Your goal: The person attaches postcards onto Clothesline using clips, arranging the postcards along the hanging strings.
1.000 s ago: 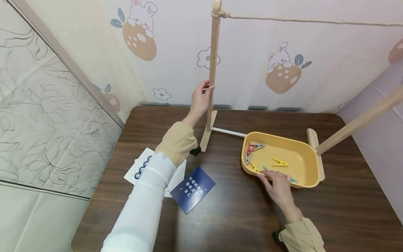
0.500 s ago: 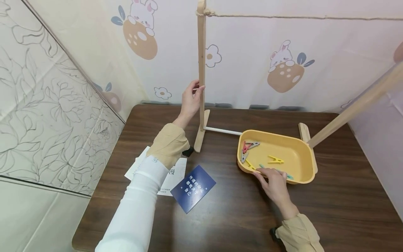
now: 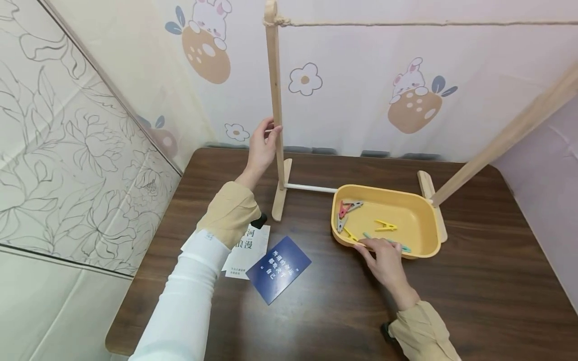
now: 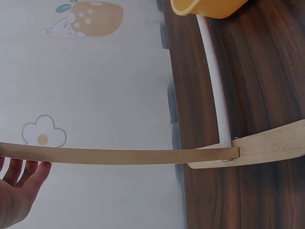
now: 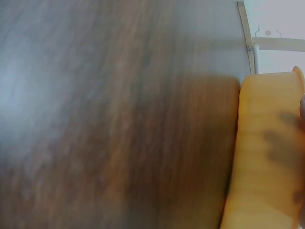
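Observation:
In the head view my left hand [image 3: 263, 148] grips the left upright post [image 3: 274, 85] of a wooden rack, thumb on the near side and fingers partly hidden behind it. The same hand [image 4: 21, 191] shows at the left edge of the left wrist view, against the post [image 4: 119, 155]. My right hand [image 3: 384, 263] pinches the near rim of a yellow plastic basin [image 3: 411, 208], fingers over the edge. Inside the basin lie several clothespins: a red one [image 3: 344, 208], grey ones, a yellow one [image 3: 386, 225] and a teal one [image 3: 404, 247] partly covered by the hand.
A rope [image 3: 384, 24] runs from the left post to the right. A white rod [image 3: 311, 188] joins the rack's feet low down, behind the basin. The right post [image 3: 501, 130] leans across the view. A blue card [image 3: 278, 271] overlaps white cards [image 3: 247, 255] under my left forearm.
The rack and the yellow basin have slid left across the table together, both hands moving along with them. The blue card has stayed in place.

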A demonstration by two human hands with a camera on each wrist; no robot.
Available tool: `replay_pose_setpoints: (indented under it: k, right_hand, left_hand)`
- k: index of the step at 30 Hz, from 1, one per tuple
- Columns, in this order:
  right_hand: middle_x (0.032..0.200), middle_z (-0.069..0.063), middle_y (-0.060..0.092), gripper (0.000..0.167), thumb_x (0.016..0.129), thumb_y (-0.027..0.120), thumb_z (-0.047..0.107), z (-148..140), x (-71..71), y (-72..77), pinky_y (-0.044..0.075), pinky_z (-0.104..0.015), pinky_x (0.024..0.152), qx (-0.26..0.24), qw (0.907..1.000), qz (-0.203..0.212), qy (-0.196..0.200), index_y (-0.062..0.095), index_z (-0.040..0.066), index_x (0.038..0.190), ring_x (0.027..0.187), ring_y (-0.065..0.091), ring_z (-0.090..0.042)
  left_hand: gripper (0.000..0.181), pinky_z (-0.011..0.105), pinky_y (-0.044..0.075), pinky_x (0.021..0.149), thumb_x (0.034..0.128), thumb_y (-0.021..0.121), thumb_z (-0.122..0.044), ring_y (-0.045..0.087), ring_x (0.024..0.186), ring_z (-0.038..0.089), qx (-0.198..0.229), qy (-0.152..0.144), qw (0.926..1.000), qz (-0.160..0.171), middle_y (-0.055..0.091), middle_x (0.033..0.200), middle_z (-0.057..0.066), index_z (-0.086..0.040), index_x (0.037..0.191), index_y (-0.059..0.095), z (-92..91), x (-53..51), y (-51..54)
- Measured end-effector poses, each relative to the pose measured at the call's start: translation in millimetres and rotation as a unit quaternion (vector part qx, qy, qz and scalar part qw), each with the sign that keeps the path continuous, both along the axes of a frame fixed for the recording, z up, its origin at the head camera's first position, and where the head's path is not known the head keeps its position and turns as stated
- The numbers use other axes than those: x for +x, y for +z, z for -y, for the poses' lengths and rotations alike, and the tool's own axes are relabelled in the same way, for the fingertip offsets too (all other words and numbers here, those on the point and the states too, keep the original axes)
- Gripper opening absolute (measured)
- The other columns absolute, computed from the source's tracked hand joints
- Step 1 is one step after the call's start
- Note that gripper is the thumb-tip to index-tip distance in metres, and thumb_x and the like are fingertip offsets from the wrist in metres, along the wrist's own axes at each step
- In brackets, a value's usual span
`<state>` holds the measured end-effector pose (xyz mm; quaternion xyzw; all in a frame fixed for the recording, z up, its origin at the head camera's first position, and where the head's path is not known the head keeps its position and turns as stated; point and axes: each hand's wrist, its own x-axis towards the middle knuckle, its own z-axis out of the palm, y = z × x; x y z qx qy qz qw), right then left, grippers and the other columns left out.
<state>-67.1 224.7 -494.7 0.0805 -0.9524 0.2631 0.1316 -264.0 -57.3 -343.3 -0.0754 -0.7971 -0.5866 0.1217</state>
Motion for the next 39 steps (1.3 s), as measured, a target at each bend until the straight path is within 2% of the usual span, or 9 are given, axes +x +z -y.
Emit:
replay_pose_setpoints:
  k: [6, 16, 23, 29, 36, 39]
  right_hand:
    - [0.09, -0.013, 0.075, 0.016, 0.082, 0.078, 0.016, 8, -2.4, -0.8, 0.023, -0.043, 0.071, 0.0, 1.0, -0.003, 0.009, 0.075, 0.004, 0.092, 0.086, 0.066, -0.034]
    - [0.091, -0.013, 0.075, 0.018, 0.083, 0.077, 0.02, 19, -3.2, -1.8, 0.023, -0.042, 0.072, 0.0, 0.9997, 0.015, 0.019, 0.076, 0.005, 0.093, 0.088, 0.065, -0.034]
    - [0.09, -0.011, 0.075, 0.016, 0.083, 0.077, 0.019, 25, -0.9, -1.0, 0.024, -0.041, 0.073, -0.002, 0.9995, 0.007, 0.032, 0.075, 0.006, 0.092, 0.086, 0.065, -0.032]
    - [0.09, -0.01, 0.075, 0.016, 0.083, 0.077, 0.02, 31, 1.0, -1.5, 0.025, -0.042, 0.075, -0.001, 0.9992, 0.009, 0.039, 0.075, 0.007, 0.092, 0.085, 0.064, -0.03]
    - [0.09, -0.009, 0.075, 0.017, 0.083, 0.077, 0.021, 35, 2.0, -1.4, 0.026, -0.043, 0.076, 0.001, 0.9992, 0.014, 0.037, 0.075, 0.007, 0.092, 0.086, 0.064, -0.03]
    - [0.09, -0.009, 0.075, 0.017, 0.084, 0.076, 0.022, 37, 2.7, -0.9, 0.026, -0.043, 0.076, 0.001, 0.9992, 0.018, 0.036, 0.075, 0.008, 0.092, 0.086, 0.064, -0.029]
  left_hand:
    - [0.033, 0.04, 0.051, 0.096, 0.1012, 0.052, -0.011, 0.06, 0.113, 0.035, 0.008, 0.002, 1.0, -0.001, 0.06, 0.12, 0.026, 0.006, 0.13, 0.054, 10.8, 3.8, -1.3]
    - [0.032, 0.031, 0.051, 0.083, 0.102, 0.05, -0.011, 0.06, 0.108, 0.033, -0.009, 0.01, 0.9999, 0.0, 0.06, 0.116, 0.026, 0.006, 0.129, 0.054, 25.3, 8.7, -0.6]
    - [0.032, 0.033, 0.051, 0.084, 0.1022, 0.049, -0.011, 0.061, 0.108, 0.035, -0.024, 0.022, 0.9995, -0.003, 0.06, 0.117, 0.026, 0.007, 0.128, 0.055, 32.7, 10.7, -0.5]
    - [0.031, 0.026, 0.049, 0.08, 0.1023, 0.049, -0.01, 0.061, 0.105, 0.033, -0.025, 0.029, 0.9993, -0.004, 0.06, 0.114, 0.026, 0.008, 0.126, 0.055, 38.5, 11.2, -2.4]
    - [0.031, 0.031, 0.05, 0.084, 0.1028, 0.048, -0.01, 0.062, 0.106, 0.035, -0.034, 0.022, 0.9992, -0.008, 0.06, 0.114, 0.027, 0.008, 0.127, 0.054, 43.6, 10.2, -2.1]
    - [0.031, 0.03, 0.05, 0.083, 0.1025, 0.048, -0.01, 0.062, 0.105, 0.035, -0.038, 0.022, 0.999, -0.009, 0.06, 0.113, 0.027, 0.008, 0.126, 0.055, 45.7, 11.5, -1.0]
